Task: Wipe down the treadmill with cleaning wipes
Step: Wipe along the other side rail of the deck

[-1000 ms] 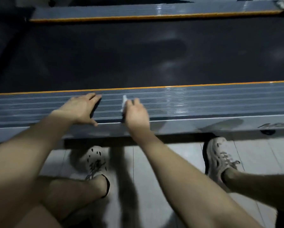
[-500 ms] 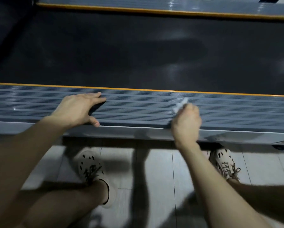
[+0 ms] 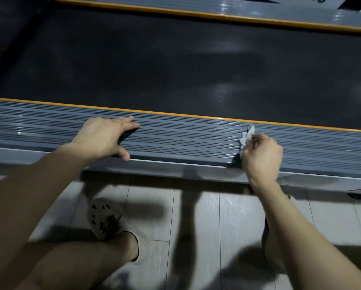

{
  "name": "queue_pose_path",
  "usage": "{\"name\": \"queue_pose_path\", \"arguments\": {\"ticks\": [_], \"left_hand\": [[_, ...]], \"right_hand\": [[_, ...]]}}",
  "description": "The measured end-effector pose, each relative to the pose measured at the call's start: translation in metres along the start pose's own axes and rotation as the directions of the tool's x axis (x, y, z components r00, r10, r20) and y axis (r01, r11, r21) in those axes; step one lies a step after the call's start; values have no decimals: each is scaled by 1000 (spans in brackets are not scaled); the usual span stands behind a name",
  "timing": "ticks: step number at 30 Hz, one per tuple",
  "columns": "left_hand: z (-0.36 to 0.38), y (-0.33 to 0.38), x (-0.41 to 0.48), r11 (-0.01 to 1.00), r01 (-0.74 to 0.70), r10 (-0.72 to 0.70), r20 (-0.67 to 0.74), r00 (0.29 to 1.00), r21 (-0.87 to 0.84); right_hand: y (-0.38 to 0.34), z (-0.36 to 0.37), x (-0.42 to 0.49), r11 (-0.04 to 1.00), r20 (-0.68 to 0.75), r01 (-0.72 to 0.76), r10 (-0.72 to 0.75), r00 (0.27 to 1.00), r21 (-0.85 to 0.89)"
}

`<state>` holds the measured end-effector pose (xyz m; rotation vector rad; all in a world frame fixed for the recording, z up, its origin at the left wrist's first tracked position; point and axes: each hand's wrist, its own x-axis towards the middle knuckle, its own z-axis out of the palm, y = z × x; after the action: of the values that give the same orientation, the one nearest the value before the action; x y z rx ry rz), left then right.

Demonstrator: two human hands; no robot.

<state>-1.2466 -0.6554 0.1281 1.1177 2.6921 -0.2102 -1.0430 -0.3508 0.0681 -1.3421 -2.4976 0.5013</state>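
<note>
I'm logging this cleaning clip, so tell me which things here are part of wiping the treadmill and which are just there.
Part of the job:
wipe, crumpled, gripped by the right hand
side rail, ribbed grey, under the wipe
belt
left hand, resting flat on the rail

Just there:
shoe
tiled floor

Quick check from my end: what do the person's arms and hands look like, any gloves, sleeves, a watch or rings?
Both hands are bare: no gloves on the left hand or the right hand, and no rings show on the fingers in view. The left forearm and right forearm are uncovered up to the frame edge, with no sleeve, watch or wristband visible.
</note>
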Motion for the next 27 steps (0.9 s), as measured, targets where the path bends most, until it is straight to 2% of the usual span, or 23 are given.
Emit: {"name": "queue_pose_path", "arguments": {"ticks": [2, 4, 7, 9, 10, 12, 14, 16, 18, 19, 21, 23, 25, 27], "left_hand": [[0, 0, 1, 1000, -1, 1, -10, 1000, 4], [1, -1, 1, 1000, 5, -5, -19, 1000, 17], [3, -3, 2, 1000, 18, -18, -14, 1000, 7], [4, -5, 3, 999, 32, -32, -2, 999, 5], [3, -5, 4, 999, 35, -35, -4, 999, 1], [4, -8, 4, 999, 33, -34, -19, 999, -14], [5, -10, 6, 999, 17, -17, -6, 1000, -45], [5, -14, 13, 998, -1, 3, 35, 999, -66], [8, -25, 18, 997, 42, -37, 72, 997, -68], [10, -32, 19, 994, 84, -78, 93, 993, -68], [16, -46, 22, 987, 140, -126, 156, 980, -83], [23, -53, 24, 983, 155, -133, 192, 972, -100], [28, -55, 29, 988, 131, -117, 173, 978, -76], [27, -56, 32, 990, 120, -109, 145, 983, -69]], "right_hand": [[-33, 24, -7, 1000, 22, 24, -25, 999, 8], [-96, 63, -19, 981, 79, 177, -183, 980, 76], [-181, 98, -35, 925, 262, 347, -377, 888, 153], [-188, 101, -32, 894, 327, 408, -447, 833, 184], [-173, 96, -25, 893, 303, 411, -449, 841, 184], [-125, 79, -5, 927, 194, 350, -371, 908, 134], [-68, 49, 16, 972, 78, 223, -229, 970, 78], [-24, 19, 30, 994, -38, 106, -106, 994, 3], [-29, 13, 26, 1000, -68, 28, -28, 997, 3], [-51, 22, 19, 999, -70, 43, -42, 997, 16], [-113, 53, 4, 984, 27, 174, -175, 984, 31], [-180, 86, -19, 923, 162, 377, -385, 909, 78], [-222, 106, -32, 880, 268, 450, -475, 838, 151], [-221, 107, -30, 859, 280, 470, -511, 813, 205]]}}
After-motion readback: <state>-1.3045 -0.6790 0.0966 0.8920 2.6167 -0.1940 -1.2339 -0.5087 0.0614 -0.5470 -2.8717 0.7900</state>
